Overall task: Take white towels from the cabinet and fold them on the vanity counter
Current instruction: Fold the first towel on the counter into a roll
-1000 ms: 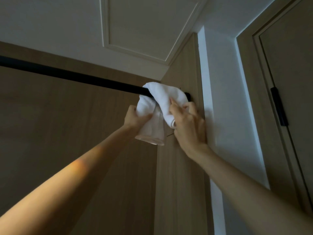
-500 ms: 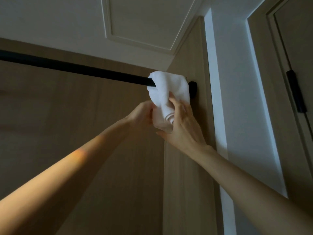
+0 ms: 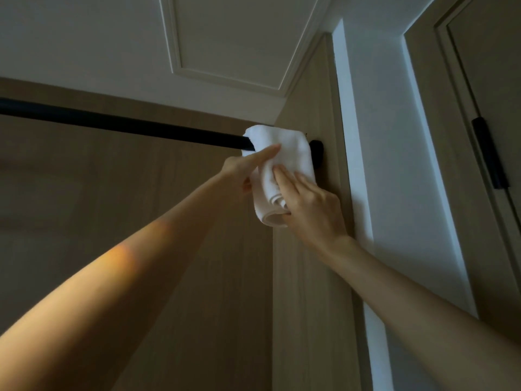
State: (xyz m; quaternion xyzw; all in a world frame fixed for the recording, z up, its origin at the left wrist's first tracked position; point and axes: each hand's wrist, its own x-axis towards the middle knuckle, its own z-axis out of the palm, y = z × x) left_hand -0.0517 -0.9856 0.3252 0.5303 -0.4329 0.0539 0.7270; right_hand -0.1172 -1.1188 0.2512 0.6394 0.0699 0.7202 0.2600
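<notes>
— One view only, the head camera. One white towel (image 3: 284,153) hangs bunched over the black rod (image 3: 127,128), directly above the grip. Its rolled lower end sits inside the grip itself.

— Hands?

— Right hand (image 3: 313,204) grasps the towel, with fingers flat on the front and thumb (image 3: 286,220) hooked under the roll. Left hand (image 3: 239,172), across the towel from the right one, lays a straight forefinger (image 3: 265,155) over the cloth. Whether its hidden fingers pinch the edge, I cannot tell.

— Risks from here?

— Judgement only. A straight downward pull could drag the towel tight on the rod and snag it at the bracket (image 3: 318,153), just beyond the grip, because the cloth is bunched against that end. Holding the roll alone could let it unroll and slip free, falling out of sight below.

— Containers?

— Cabinet (image 3: 307,277): wood panels behind and beside the grip. Contents visible are the rod and this one towel. Shelves, other towels and the counter are not in view.
</notes>
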